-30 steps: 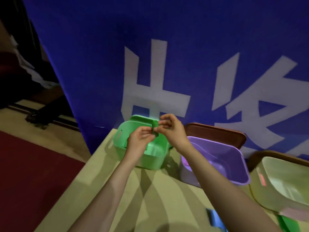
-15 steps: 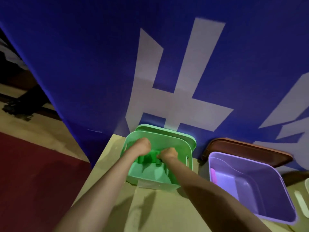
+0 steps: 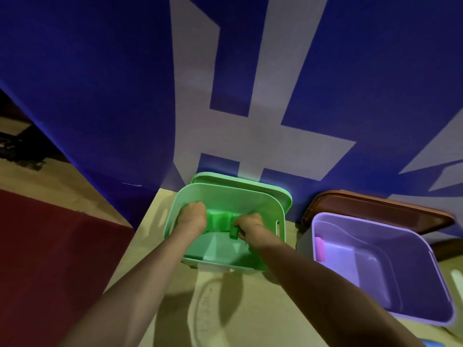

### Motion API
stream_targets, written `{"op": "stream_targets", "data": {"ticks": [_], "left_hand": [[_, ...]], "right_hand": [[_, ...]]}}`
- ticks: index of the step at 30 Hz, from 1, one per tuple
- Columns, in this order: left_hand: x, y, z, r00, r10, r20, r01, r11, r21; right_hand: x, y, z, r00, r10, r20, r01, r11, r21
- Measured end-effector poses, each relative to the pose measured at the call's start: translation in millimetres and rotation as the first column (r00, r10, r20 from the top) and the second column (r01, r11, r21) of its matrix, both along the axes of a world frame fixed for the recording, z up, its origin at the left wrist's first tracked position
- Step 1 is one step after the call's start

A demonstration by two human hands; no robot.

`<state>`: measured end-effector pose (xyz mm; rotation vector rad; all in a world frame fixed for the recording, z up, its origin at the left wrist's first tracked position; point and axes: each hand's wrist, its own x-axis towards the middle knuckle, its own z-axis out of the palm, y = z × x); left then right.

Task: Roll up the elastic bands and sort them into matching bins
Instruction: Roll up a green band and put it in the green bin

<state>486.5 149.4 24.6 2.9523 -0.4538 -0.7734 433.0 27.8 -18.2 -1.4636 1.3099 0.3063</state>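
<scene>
Both my hands reach down inside the green bin [image 3: 275, 204], which stands at the table's far left against the blue banner. My left hand [image 3: 193, 215] is curled over several green rolled bands [image 3: 218, 221] lying in the bin. My right hand [image 3: 250, 224] pinches one small green roll [image 3: 234, 232] next to them. The purple bin [image 3: 426, 284] to the right holds a pink-purple roll [image 3: 319, 249] at its left wall.
A green lid [image 3: 273, 187] leans behind the green bin. A brown lid [image 3: 380, 209] lies behind the purple bin. Part of a pale bin [image 3: 457, 279] shows at the right edge. The table's left edge [image 3: 140, 241] drops to red carpet.
My hands went from holding the green roll above the green bin to down inside it. The view has dipped and moved closer to the bin.
</scene>
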Motion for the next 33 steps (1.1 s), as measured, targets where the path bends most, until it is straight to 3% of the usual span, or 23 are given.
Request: {"op": "stream_targets", "data": {"ticks": [5,9,13,24,33], "left_hand": [[-5.0,2.5,9.0,0.995,0.077,-0.069,-0.077,0.997,0.004],[-5.2,-0.5,8.3,0.954,0.213,-0.213,-0.243,0.961,-0.128],[-5.6,-4.8,5.0,0.945,0.267,-0.190,-0.296,0.944,-0.147],[-8.8,-25.0,-1.5,0.877,0.282,-0.388,-0.402,0.874,-0.274],[-6.2,-27.5,-10.5,0.847,0.369,-0.383,-0.489,0.824,-0.287]], "right_hand": [[-6.0,-1.2,11.9,0.998,-0.034,0.051,0.028,0.992,0.124],[-11.4,-5.5,20.3,0.992,-0.070,0.104,0.050,0.981,0.185],[-12.5,-12.7,25.1,0.991,-0.062,0.122,0.037,0.980,0.196],[-13.4,-16.5,23.4,0.993,-0.048,0.108,0.024,0.977,0.211],[-12.6,-13.8,25.0,0.992,-0.057,0.115,0.032,0.977,0.210]]}}
